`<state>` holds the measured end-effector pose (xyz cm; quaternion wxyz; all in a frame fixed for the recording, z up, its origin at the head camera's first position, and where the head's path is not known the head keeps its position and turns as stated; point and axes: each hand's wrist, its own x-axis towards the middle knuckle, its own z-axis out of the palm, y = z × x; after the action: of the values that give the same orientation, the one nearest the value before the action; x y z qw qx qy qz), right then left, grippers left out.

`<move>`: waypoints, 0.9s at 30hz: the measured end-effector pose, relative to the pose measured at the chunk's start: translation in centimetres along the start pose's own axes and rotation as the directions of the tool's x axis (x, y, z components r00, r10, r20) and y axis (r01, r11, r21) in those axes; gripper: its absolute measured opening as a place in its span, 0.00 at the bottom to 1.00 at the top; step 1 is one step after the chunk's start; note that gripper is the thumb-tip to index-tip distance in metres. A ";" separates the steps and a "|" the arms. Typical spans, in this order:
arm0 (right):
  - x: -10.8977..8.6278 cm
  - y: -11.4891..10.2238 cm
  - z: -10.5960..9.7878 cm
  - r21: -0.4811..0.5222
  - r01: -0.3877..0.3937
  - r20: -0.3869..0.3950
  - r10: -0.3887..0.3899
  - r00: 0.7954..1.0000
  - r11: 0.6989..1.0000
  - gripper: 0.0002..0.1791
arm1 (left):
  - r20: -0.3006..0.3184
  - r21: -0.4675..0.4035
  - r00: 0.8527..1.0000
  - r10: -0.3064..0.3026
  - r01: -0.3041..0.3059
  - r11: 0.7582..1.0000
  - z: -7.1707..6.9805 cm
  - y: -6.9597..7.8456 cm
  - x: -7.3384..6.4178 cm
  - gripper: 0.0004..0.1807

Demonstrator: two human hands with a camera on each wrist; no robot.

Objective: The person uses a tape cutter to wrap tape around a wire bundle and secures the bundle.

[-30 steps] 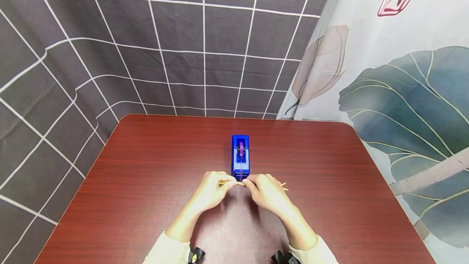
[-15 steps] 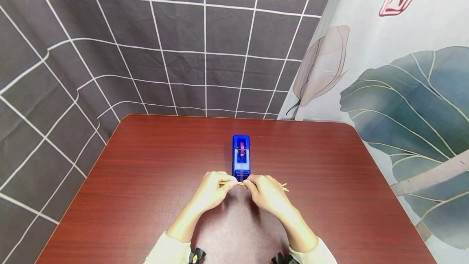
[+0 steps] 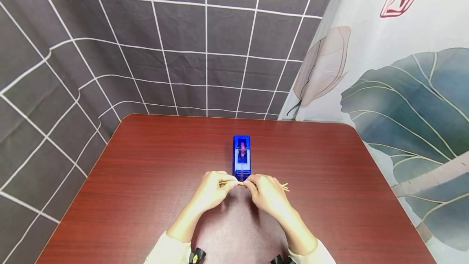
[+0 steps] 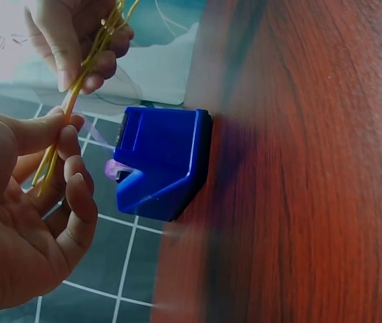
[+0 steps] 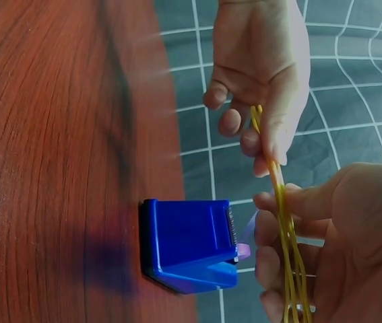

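A bundle of thin yellow strands (image 3: 240, 183), resembling wires, runs between both hands in front of the blue tape dispenser (image 3: 242, 166). My left hand (image 3: 213, 191) pinches one end between thumb and fingers; short tips stick out inside its palm in the left wrist view. Close beside it, my right hand (image 3: 269, 194) pinches the same bundle (image 5: 284, 219), and the longer loose ends fan out past that hand. From the dispenser's toothed edge, a translucent purplish strip of tape (image 4: 98, 134) stretches toward the pinched spot. Fingers hide where tape and strands meet.
The dispenser carries a purple tape roll (image 3: 242, 150) and stands on a reddish-brown wooden table (image 3: 165, 150). A dark grid-patterned curtain (image 3: 183, 68) hangs behind the table, and a white curtain with leaf prints (image 3: 395, 105) hangs to the right.
Both hands keep their place and pinch before the dispenser. The loose strand ends beyond the right hand are spread slightly differently; the head view has shifted a little.
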<state>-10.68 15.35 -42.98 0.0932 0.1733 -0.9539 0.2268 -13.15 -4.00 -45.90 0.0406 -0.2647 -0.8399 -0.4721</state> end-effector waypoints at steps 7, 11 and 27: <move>-0.1 -0.1 0.2 -0.041 0.011 -0.040 -0.012 0.999 0.999 0.10 | 0.005 0.008 0.999 -0.053 0.053 0.999 0.0 0.1 0.1 0.04; -0.2 -0.1 0.3 -0.065 0.008 -0.050 -0.011 0.999 0.998 0.07 | 0.003 0.018 0.999 -0.054 0.054 0.998 0.1 0.1 0.1 0.04; -0.4 0.1 0.2 -0.110 0.037 -0.100 -0.048 0.994 0.993 0.05 | -0.029 0.039 0.999 -0.040 0.041 0.998 0.3 0.0 0.4 0.03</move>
<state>-10.40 15.43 -43.27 0.1560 0.1763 -0.9548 0.1813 -13.43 -3.58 -45.97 0.0480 -0.2402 -0.8536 -0.4597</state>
